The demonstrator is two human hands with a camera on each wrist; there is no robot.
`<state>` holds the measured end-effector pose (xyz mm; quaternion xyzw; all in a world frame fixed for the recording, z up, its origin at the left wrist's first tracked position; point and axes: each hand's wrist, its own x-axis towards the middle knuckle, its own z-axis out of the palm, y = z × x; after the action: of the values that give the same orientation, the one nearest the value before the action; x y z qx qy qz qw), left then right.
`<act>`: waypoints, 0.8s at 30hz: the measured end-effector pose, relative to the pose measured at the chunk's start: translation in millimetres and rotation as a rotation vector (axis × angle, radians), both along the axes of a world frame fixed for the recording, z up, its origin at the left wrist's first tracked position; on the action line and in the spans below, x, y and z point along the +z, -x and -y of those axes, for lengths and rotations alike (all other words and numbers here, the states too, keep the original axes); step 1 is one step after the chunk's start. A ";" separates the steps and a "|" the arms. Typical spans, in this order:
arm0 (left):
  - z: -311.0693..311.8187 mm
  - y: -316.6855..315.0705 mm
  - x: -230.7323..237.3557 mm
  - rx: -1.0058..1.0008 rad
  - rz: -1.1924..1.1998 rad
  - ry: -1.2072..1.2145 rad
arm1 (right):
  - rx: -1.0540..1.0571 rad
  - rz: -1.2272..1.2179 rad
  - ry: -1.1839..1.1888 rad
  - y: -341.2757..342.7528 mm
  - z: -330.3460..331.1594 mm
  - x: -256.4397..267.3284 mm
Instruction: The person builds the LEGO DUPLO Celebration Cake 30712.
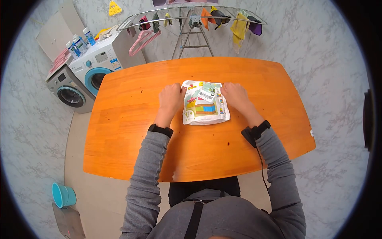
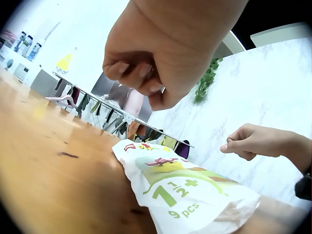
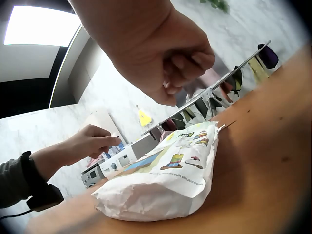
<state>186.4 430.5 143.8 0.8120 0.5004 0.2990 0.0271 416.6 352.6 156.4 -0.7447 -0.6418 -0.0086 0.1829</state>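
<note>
A white printed toy-block packet (image 1: 205, 113) lies flat on the wooden table (image 1: 131, 135), with a barcode label (image 1: 206, 95) near its top. Its front reads "1½+" and "9 pcs" in the left wrist view. My left hand (image 1: 170, 96) is beside the packet's upper left corner, fingers curled in. At the upper right corner my right hand (image 1: 237, 97) is likewise curled. Both wrist views show the left hand (image 2: 161, 58) and the right hand (image 3: 156, 53) raised over the packet as fists, with nothing visible in them.
Beyond the table stands a metal drying rack (image 1: 195, 18) with cloths and pink hangers (image 1: 144, 42). Washing machines (image 1: 97, 59) with bottles on top stand at the left. A blue bucket (image 1: 63, 195) sits on the floor at lower left. A cable (image 1: 262, 171) runs along my right sleeve.
</note>
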 end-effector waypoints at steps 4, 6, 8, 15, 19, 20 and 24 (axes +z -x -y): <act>-15.7 -3.2 -9.0 0.009 -0.107 0.136 | -0.055 0.052 0.086 -5.3 -14.3 -16.3; -17.0 -5.6 -17.5 0.038 -0.126 0.185 | -0.072 0.072 0.108 -4.8 -18.9 -22.8; -15.9 -7.3 -18.0 0.066 -0.145 0.228 | -0.137 0.096 0.165 -1.4 -21.5 -20.8; -16.3 -9.6 -17.6 0.121 -0.218 0.358 | -0.137 0.078 0.154 -3.3 -34.9 -33.3; -20.4 -11.3 -28.1 0.110 -0.156 0.340 | -0.177 0.077 0.132 5.9 -37.1 -39.7; -20.7 -11.9 -27.7 0.108 -0.157 0.340 | -0.177 0.061 0.141 8.8 -37.4 -38.1; -18.7 -13.3 -25.6 0.101 -0.184 0.391 | -0.157 0.048 0.164 16.9 -35.6 -31.0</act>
<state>199.6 449.2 118.1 0.7891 0.5893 0.1219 0.1231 399.7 388.2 125.4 -0.8048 -0.5841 0.0118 0.1045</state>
